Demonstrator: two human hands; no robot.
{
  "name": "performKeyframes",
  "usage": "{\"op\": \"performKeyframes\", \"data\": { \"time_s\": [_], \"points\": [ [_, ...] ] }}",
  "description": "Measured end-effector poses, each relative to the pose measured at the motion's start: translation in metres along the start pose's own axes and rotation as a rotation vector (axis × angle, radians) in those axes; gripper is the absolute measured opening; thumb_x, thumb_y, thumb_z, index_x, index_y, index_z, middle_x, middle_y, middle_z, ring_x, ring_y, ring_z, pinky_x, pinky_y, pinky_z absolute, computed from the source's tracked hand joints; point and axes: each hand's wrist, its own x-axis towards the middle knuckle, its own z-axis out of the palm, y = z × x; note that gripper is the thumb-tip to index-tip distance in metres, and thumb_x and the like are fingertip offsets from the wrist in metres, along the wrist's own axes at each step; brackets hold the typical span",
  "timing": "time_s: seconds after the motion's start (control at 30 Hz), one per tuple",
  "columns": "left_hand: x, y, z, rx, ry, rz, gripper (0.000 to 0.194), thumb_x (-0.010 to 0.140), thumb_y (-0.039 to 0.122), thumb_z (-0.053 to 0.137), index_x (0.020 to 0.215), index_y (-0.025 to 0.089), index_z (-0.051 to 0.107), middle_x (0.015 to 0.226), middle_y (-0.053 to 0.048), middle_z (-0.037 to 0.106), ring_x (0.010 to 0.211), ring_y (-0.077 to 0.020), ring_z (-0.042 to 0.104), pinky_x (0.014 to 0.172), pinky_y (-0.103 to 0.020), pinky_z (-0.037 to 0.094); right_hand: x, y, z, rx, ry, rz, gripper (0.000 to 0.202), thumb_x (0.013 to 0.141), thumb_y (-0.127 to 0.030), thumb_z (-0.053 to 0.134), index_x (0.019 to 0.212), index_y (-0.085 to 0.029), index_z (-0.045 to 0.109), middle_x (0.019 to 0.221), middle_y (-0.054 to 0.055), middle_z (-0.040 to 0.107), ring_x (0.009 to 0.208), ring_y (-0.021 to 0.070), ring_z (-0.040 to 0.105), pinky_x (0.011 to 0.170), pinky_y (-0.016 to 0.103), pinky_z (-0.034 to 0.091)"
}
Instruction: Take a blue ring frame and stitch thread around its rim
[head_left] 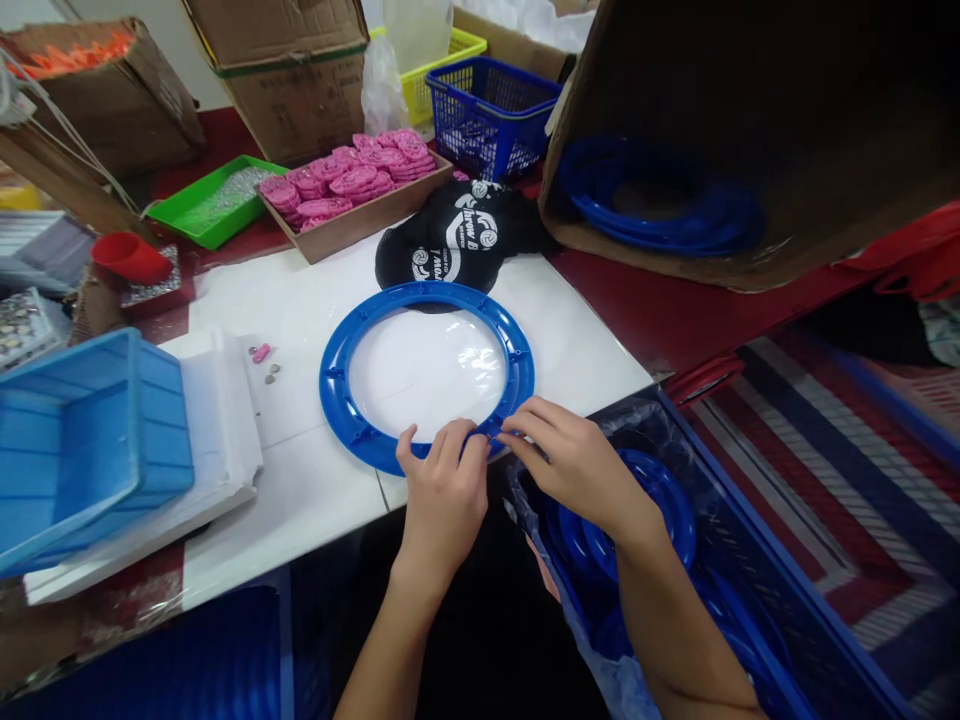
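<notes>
Blue, likely light and stiff, the ring (335, 385) lies on the white tabletop (585, 350) — best held by its rim. Left hand (448, 495) bends its fingers over it, grip unclear; right hand (585, 465) pinches — on what, I can't tell.

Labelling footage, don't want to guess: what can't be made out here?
In the head view:
What the right hand pinches at the blue ring, if anything: fingers cover it.
Full lettering on the black fabric: folds.
Pieces in the green tray: too small.
Left end of the pale blue bin: picture edge.
</notes>
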Motion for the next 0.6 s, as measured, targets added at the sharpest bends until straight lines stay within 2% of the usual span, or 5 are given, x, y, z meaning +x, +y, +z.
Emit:
{"op": "performKeyframes", "data": {
  "time_s": [0.13,0.27,0.4,0.6],
  "points": [
    [0.006,-0.003,0.005,-0.001,0.015,-0.007,0.014,0.103,0.013,0.055,0.099,0.021,0.067,0.095,-0.003,0.074,0.086,-0.0187,0.068,0.103,-0.045,0.031,0.014,0.009,-0.005,0.029,0.012,0.016,0.012,0.105,-0.023,0.054,0.098,-0.022,0.064,0.095,0.006,0.066,0.084,0.0201,0.063,0.078,0.035,0.052],
    [0.010,-0.003,0.010,-0.020,0.052,-0.058,0.013,0.101,0.015,0.061,0.095,0.022,0.070,0.088,-0.001,0.071,0.082,-0.0181,0.066,0.093,-0.042,0.034,0.020,0.016,0.000,-0.051,-0.005,0.047,0.011,0.104,-0.023,0.057,0.095,-0.021,0.065,0.095,0.005,0.066,0.083,0.0195,0.063,0.075,0.034,0.050],
    [0.008,-0.002,0.014,-0.056,0.124,-0.103,0.013,0.100,0.016,0.064,0.094,0.022,0.073,0.087,-0.001,0.072,0.080,-0.0170,0.067,0.090,-0.041,0.035,0.017,0.018,0.009,-0.092,0.022,0.073,0.012,0.104,-0.024,0.057,0.095,-0.021,0.065,0.095,0.005,0.067,0.085,0.0195,0.064,0.072,0.033,0.048],
    [0.007,-0.004,0.016,-0.083,0.163,-0.117,0.013,0.100,0.015,0.064,0.092,0.021,0.072,0.085,0.000,0.074,0.079,-0.0159,0.068,0.088,-0.040,0.036,0.010,0.020,0.018,0.005,0.079,0.109,0.012,0.102,-0.028,0.062,0.092,-0.022,0.062,0.093,0.004,0.066,0.084,0.0190,0.064,0.075,0.033,0.049]
  ]
}}
